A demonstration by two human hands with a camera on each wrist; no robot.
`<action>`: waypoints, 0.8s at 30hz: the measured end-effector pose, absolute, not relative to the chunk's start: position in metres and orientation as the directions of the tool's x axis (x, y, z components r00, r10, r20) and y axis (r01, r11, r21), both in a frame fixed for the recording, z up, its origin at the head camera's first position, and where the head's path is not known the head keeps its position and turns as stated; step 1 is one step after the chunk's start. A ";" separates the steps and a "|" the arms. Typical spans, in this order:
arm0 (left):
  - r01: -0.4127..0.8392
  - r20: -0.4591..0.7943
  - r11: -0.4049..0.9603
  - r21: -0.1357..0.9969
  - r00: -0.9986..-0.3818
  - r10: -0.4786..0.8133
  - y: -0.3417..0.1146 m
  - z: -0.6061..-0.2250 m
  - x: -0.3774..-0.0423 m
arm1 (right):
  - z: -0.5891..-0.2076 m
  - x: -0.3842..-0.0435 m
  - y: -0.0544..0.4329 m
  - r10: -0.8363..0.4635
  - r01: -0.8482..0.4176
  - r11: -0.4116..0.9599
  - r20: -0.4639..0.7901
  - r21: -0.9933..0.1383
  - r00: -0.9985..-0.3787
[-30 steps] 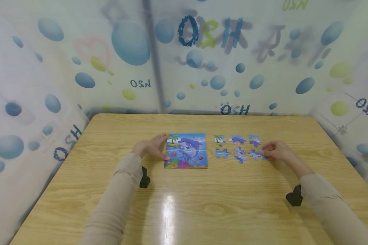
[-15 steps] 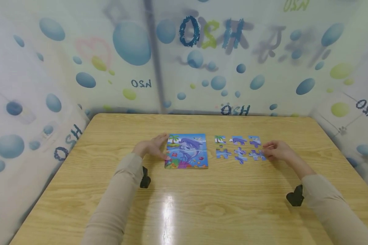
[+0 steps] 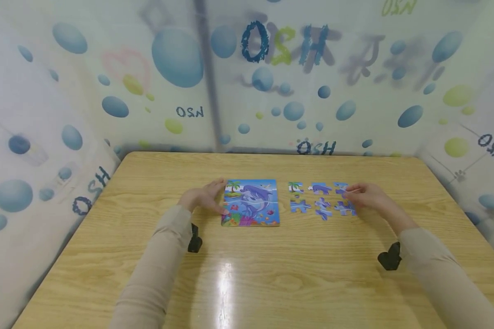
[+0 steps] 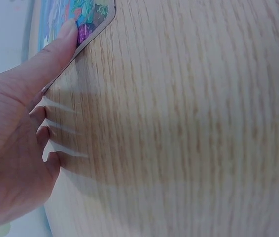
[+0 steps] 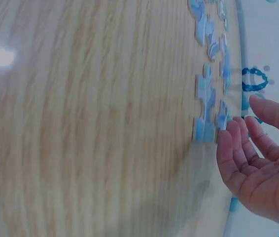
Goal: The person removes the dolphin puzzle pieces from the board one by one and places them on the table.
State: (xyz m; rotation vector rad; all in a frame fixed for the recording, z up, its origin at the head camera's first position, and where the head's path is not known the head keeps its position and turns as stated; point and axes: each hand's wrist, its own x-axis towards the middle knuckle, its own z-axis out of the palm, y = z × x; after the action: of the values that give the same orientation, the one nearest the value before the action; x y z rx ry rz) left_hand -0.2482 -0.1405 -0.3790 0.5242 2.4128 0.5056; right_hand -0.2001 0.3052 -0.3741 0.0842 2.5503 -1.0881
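A square dolphin jigsaw puzzle (image 3: 251, 202) lies flat on the table. My left hand (image 3: 204, 197) rests against its left side; in the left wrist view the thumb (image 4: 65, 37) lies on the picture near a corner, other fingers at the edge. To the right, several loose puzzle pieces lie in two rows. My right hand (image 3: 368, 197) is over the right end, its fingertips by the upper right piece (image 3: 339, 186) and partly above the lower right piece (image 3: 345, 208). In the right wrist view my right hand (image 5: 262, 158) has thumb and fingers apart, nothing between them.
The wooden table (image 3: 292, 274) reaches back to a patterned curtain (image 3: 247, 91), which also hangs at both sides. A palm-tree piece (image 3: 295, 187) is at the left of the upper row. Black mounts (image 3: 195, 240) sit by both wrists.
My right hand has shifted left and slightly away from me, from the lower right piece toward the upper right one. The left hand and the puzzle have stayed in place.
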 end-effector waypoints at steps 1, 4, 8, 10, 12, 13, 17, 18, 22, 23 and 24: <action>0.245 -0.483 0.850 0.467 -0.734 0.477 -0.141 -0.379 -0.248 | -0.373 -0.201 0.301 -0.092 0.194 0.696 -0.354 -0.692 -0.931; 0.248 -0.486 0.850 0.464 -0.732 0.478 -0.141 -0.379 -0.248 | -0.371 -0.206 0.289 -0.105 0.190 0.684 -0.353 -0.704 -0.930; 0.256 -0.483 0.845 0.468 -0.727 0.488 -0.143 -0.379 -0.247 | -0.368 -0.212 0.270 -0.128 0.183 0.674 -0.357 -0.716 -0.925; 0.268 -0.476 0.842 0.468 -0.726 0.496 -0.143 -0.379 -0.247 | -0.368 -0.216 0.261 -0.148 0.170 0.675 -0.357 -0.718 -0.923; 0.275 -0.474 0.841 0.467 -0.725 0.500 -0.143 -0.379 -0.248 | -0.368 -0.219 0.252 -0.167 0.158 0.671 -0.355 -0.725 -0.920; 0.275 -0.474 0.841 0.466 -0.724 0.500 -0.143 -0.379 -0.248 | -0.368 -0.221 0.247 -0.176 0.152 0.664 -0.351 -0.732 -0.920; 0.273 -0.483 0.843 0.463 -0.720 0.498 -0.143 -0.377 -0.248 | -0.370 -0.228 0.228 -0.213 0.122 0.660 -0.340 -0.742 -0.916; 0.268 -0.486 0.844 0.465 -0.720 0.496 -0.143 -0.377 -0.248 | -0.371 -0.229 0.223 -0.224 0.111 0.660 -0.336 -0.743 -0.915; 0.260 -0.495 0.843 0.471 -0.713 0.497 -0.144 -0.375 -0.248 | -0.371 -0.236 0.203 -0.262 0.093 0.641 -0.331 -0.762 -0.906; 0.260 -0.498 0.842 0.473 -0.710 0.498 -0.144 -0.374 -0.248 | -0.371 -0.237 0.198 -0.269 0.092 0.638 -0.332 -0.765 -0.904; 0.261 -0.500 0.841 0.474 -0.707 0.501 -0.144 -0.374 -0.248 | -0.370 -0.238 0.193 -0.275 0.092 0.636 -0.336 -0.766 -0.901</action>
State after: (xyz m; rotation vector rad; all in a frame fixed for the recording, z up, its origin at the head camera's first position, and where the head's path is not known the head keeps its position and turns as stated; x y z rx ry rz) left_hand -0.2482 -0.1442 -0.3743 0.5532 2.3773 0.4933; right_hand -0.2380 0.1932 -0.3701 -0.1444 2.4334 -1.1736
